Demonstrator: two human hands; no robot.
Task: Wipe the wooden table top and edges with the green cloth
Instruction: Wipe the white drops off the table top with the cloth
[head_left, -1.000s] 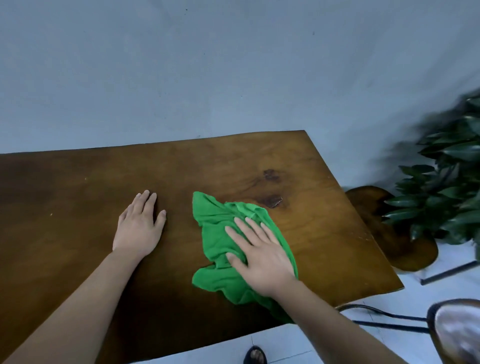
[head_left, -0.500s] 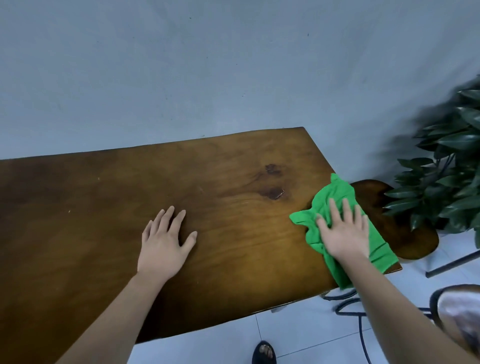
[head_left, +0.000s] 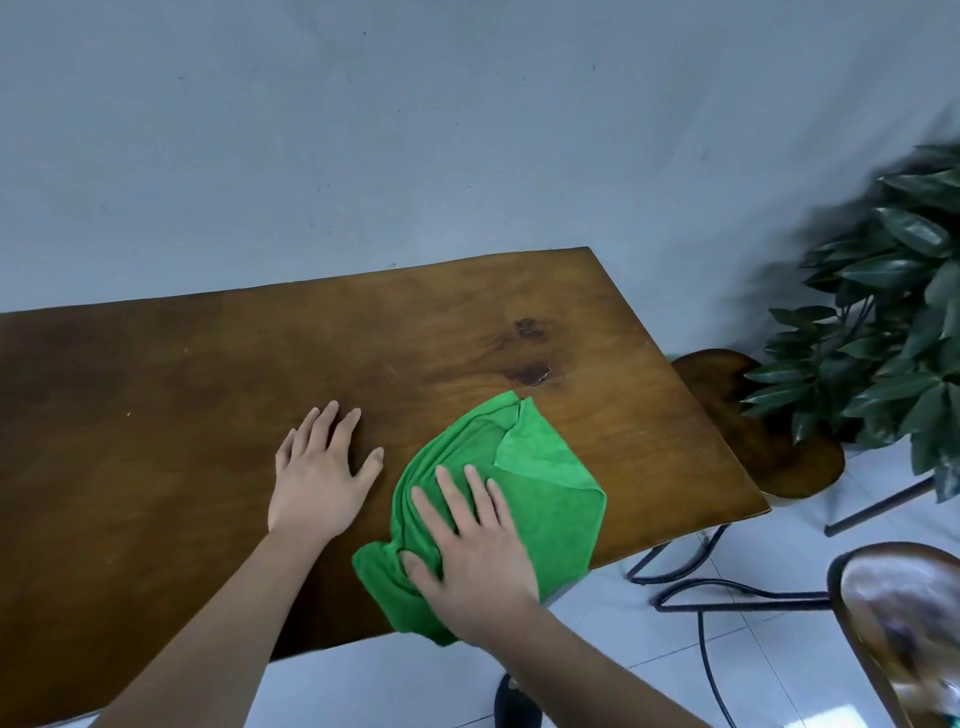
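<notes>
The wooden table (head_left: 182, 415) fills the left and middle of the view, its right end near the plant. The green cloth (head_left: 540, 483) lies crumpled on the table's near right part and hangs a little over the near edge. My right hand (head_left: 467, 556) presses flat on the cloth's near left part, fingers spread. My left hand (head_left: 322, 473) rests flat and bare on the wood just left of the cloth, holding nothing.
A dark knot (head_left: 530, 369) marks the wood behind the cloth. A round wooden stool (head_left: 753, 431) stands off the table's right end, with a leafy plant (head_left: 893, 322) beyond it. A chair seat (head_left: 904, 634) and black metal legs (head_left: 727, 587) are at lower right. A grey wall backs the table.
My right hand has swept the cloth from the table's right edge back to the left and nearer, onto the top. My left hand has stayed flat on the wood.
</notes>
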